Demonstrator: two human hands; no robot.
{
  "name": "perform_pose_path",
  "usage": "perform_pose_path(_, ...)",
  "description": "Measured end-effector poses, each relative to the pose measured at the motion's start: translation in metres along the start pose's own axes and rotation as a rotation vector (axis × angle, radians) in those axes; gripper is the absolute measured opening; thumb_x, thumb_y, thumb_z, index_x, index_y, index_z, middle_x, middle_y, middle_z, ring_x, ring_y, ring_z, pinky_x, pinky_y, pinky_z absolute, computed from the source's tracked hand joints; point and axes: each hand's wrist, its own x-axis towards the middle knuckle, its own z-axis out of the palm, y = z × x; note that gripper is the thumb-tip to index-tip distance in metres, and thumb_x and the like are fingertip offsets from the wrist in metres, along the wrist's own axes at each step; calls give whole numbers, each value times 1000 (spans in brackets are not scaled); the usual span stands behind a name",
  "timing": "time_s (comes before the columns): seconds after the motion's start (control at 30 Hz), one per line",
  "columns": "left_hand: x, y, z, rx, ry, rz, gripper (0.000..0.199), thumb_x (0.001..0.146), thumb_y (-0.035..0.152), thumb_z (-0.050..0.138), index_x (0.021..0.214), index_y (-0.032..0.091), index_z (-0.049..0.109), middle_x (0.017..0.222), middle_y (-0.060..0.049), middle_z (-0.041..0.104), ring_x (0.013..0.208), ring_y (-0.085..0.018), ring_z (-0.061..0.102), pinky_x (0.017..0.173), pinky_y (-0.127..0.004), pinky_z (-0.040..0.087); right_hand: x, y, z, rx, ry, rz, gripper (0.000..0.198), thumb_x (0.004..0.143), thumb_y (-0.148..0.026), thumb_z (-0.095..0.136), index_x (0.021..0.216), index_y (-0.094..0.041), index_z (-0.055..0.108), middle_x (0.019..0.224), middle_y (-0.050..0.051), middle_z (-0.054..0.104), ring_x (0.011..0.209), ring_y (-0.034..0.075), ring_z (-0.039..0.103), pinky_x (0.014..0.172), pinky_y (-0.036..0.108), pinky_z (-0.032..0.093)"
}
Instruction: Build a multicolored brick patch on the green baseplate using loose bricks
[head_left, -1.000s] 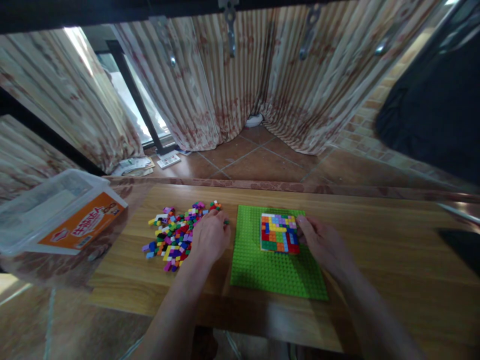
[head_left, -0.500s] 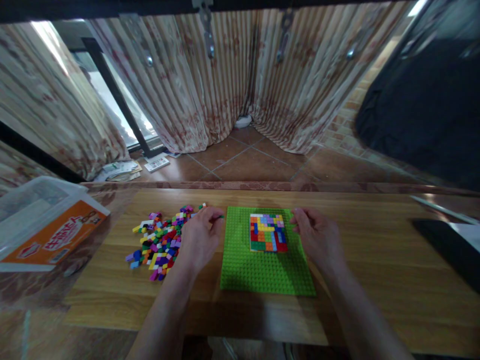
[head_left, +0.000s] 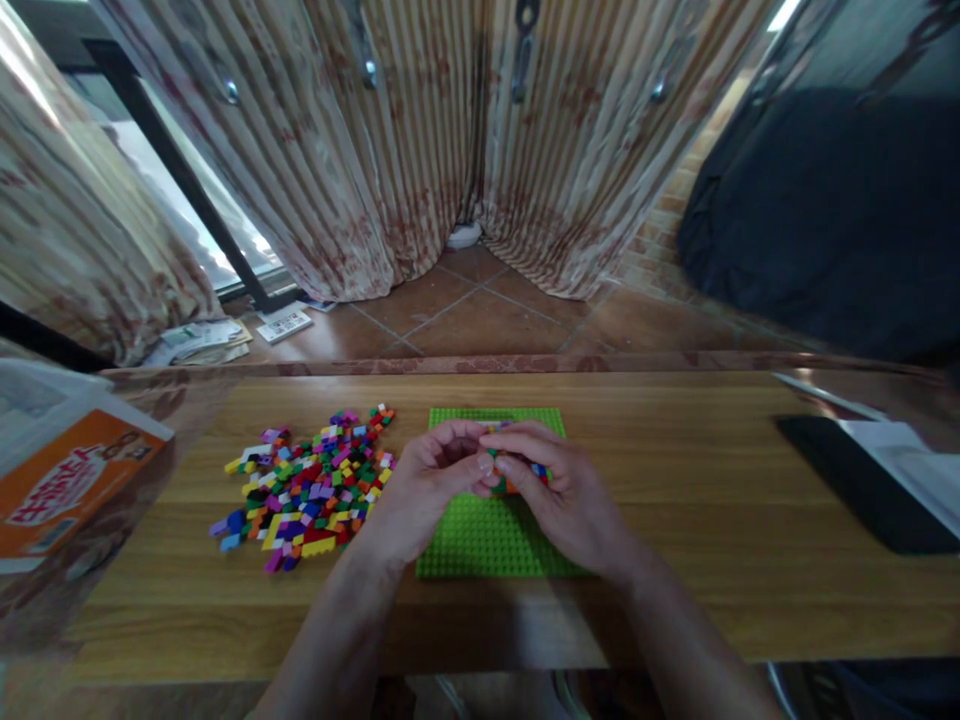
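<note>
My left hand (head_left: 427,485) and my right hand (head_left: 566,495) meet fingertip to fingertip above the green studded baseplate (head_left: 495,545). Between their closed thumbs and index fingers a small green toy brick (head_left: 492,454) shows only in part. Beneath the fingers lies a square block of multicoloured bricks (head_left: 540,473) on the plate, mostly covered by the hands. To the left of my left hand spreads a loose pile of toy bricks (head_left: 322,490) in many colours.
The wooden table (head_left: 712,520) carries all of this. A clear plastic box with an orange label (head_left: 82,480) stands at the left. On the right lie a black flat object (head_left: 862,485) and white paper (head_left: 892,440). Patterned curtains (head_left: 420,150) hang beyond the table.
My hands were apart on either side of the brick block, the left pinching a small green brick. They have come together over the block. The view has shifted somewhat to the right.
</note>
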Motion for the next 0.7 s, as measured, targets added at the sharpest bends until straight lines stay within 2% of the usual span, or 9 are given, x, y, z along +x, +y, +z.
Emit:
perform_pose_path(0.13, 1, -1, 2, -11, -4, -44, 38, 67, 25, 80, 102, 16, 65, 72, -1, 68, 63, -11, 61, 61, -22, 49, -1, 1, -3, -4, 10, 56, 18, 90, -29, 56, 97, -26, 71, 95, 3, 68, 92, 16, 63, 82, 31, 50)
perform_pose_path(0.23, 2, -1, 1, 23, 24, -34, 34, 68, 27, 79, 98, 15, 67, 72, -1, 67, 64, -10, 61, 61, -22, 49, -1, 7, -12, -14, 93, 107, 15, 87, -31, 59, 90, -24, 71, 89, 3, 69, 84, 16, 63, 78, 30, 51)
perform_pose_path(0.4, 8, -1, -7, 62, 280, -11, 28, 63, 27, 79, 84, 13, 67, 65, 1, 65, 59, -9, 59, 59, -20, 47, 1, 22, -37, 40, 386, 265, 17, 77, -35, 68, 83, -20, 71, 83, 3, 71, 77, 16, 63, 73, 31, 52)
perform_pose_path(0.47, 9, -1, -10, 70, 355, 10, 28, 61, 27, 78, 83, 13, 66, 65, 2, 64, 59, -9, 59, 58, -20, 46, 2, 27, -45, 38, 447, 317, 16, 73, -34, 71, 81, -20, 71, 80, 2, 71, 76, 16, 63, 73, 31, 52)
perform_pose_path(0.57, 10, 0, -12, 76, 383, 25, 29, 60, 28, 77, 83, 13, 66, 66, 2, 64, 58, -8, 59, 57, -20, 46, 1, 33, -47, 25, 409, 334, 16, 72, -33, 71, 82, -20, 72, 82, 3, 70, 76, 16, 63, 74, 33, 51)
perform_pose_path(0.7, 11, -1, -12, 136, 388, 23, 27, 62, 29, 75, 82, 13, 66, 65, 2, 64, 57, -8, 58, 57, -20, 46, -3, 35, -31, -77, 218, 216, 10, 76, -31, 69, 82, -24, 74, 98, 4, 66, 93, 18, 61, 88, 37, 48)
